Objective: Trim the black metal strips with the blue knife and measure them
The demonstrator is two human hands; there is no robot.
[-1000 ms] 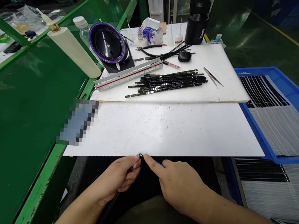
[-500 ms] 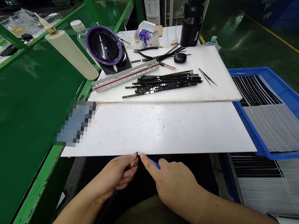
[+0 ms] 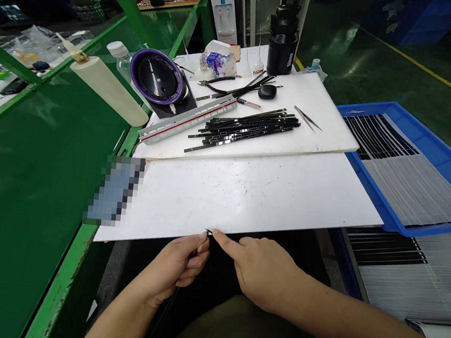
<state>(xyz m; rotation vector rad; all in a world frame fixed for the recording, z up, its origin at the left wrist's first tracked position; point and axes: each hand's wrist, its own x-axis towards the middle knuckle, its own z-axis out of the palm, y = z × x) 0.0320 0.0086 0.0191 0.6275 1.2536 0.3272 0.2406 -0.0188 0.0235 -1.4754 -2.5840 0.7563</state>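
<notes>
Just past the front edge of the white board, my left hand (image 3: 184, 261) is closed, pinching the end of a thin black strip (image 3: 209, 231) between thumb and forefinger. Its dark length hangs below the fist toward my lap. My right hand (image 3: 266, 268) is closed with its index finger stretched forward, the fingertip close by my left thumb. It grips a slim blue-handled knife, whose handle showed half a second ago; the hand now covers nearly all of it. The tool's tip and the strip's end are too small to separate clearly.
On the white foam slab (image 3: 320, 101) lie several black strips (image 3: 249, 129), a scale ruler (image 3: 190, 120), tweezers (image 3: 308, 118) and pliers (image 3: 217, 85). A purple-rimmed fan (image 3: 156, 77) and a black bottle (image 3: 281, 49) stand behind. A blue tray (image 3: 445, 163) is on the right.
My right hand has tilted slightly, and the blue handle has gone out of sight behind it. A dark sliver now shows at the strip's end. The view has shifted a little.
</notes>
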